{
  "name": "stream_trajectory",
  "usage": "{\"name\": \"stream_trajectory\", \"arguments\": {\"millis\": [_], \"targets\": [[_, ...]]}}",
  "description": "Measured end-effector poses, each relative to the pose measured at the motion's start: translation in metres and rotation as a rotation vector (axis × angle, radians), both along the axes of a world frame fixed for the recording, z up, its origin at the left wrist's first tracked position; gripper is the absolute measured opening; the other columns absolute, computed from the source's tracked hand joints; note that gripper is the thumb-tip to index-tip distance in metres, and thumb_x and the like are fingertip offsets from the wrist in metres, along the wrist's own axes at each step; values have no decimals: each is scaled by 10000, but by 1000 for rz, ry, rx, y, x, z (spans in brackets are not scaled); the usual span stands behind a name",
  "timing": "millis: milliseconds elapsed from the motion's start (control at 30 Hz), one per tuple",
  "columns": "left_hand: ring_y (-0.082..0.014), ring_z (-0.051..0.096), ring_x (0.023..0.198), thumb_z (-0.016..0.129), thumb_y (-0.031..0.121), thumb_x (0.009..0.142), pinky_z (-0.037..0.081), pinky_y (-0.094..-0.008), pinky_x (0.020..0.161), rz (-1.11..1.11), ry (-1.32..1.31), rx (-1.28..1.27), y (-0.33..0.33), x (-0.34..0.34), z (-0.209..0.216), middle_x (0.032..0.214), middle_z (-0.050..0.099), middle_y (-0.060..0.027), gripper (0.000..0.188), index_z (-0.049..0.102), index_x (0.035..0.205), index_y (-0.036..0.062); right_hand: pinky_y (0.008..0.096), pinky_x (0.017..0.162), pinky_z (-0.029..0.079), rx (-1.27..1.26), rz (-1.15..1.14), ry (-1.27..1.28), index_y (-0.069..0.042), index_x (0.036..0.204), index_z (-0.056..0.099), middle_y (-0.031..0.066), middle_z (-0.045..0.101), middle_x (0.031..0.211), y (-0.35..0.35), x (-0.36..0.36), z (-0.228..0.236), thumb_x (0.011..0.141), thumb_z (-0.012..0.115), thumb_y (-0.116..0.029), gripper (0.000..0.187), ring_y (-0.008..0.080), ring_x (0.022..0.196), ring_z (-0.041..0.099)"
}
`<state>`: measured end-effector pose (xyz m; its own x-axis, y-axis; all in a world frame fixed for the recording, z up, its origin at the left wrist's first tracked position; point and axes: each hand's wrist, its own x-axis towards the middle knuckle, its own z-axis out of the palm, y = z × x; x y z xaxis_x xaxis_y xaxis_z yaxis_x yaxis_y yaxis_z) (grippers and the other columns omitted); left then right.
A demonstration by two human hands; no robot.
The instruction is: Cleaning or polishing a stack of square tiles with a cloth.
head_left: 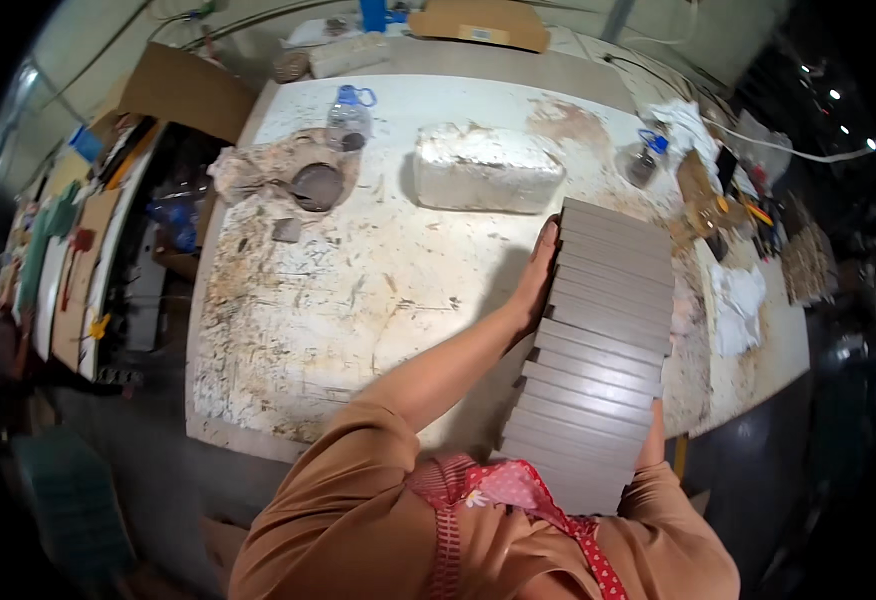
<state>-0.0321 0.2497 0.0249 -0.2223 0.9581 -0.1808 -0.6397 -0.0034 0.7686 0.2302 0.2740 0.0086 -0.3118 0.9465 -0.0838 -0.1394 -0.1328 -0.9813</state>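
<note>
A long stack of grey-brown grooved panels [598,350] leans up from my chest toward the far right of the table, its ridged edges uneven. Flat along its left side lies my left hand [540,270], the fingers stretched toward the far end and pressed on the panels. My right hand [652,436] holds the near right side, its fingers mostly hidden by the stack. Just beyond the left fingertips sits a block wrapped in clear plastic film [488,170]. What bears the stack's weight underneath cannot be seen.
The stained white table [358,330] carries a clear bottle [350,122], a crumpled cloth [258,170] and a round dark dish [318,187] at far left. Another bottle [642,160], white rags [738,310] and tools [758,213] lie right. Cardboard and boards [83,270] stand left.
</note>
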Motion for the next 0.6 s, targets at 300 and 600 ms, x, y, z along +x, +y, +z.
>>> {"name": "stream_trajectory", "arguments": {"millis": [300,600], "targets": [[-253,204,1433,352,455,1003,166,-386,1161,62,489,301,-138,-79,24,1544,243,-131,661,214,1496,36,334,1014,395,617,48,-600,-14,1345,489,202,558,1303,77,-119,33,990,370,-281,460,277,1191,547],[-414,98,1438,354,716,876,141,-471,1157,-167,856,290,-298,-54,-55,1561,54,-233,981,86,1500,8,440,782,480,1263,391,-1454,-44,1076,579,156,632,995,-4,-249,62,937,438,-188,245,350,923,613]]}}
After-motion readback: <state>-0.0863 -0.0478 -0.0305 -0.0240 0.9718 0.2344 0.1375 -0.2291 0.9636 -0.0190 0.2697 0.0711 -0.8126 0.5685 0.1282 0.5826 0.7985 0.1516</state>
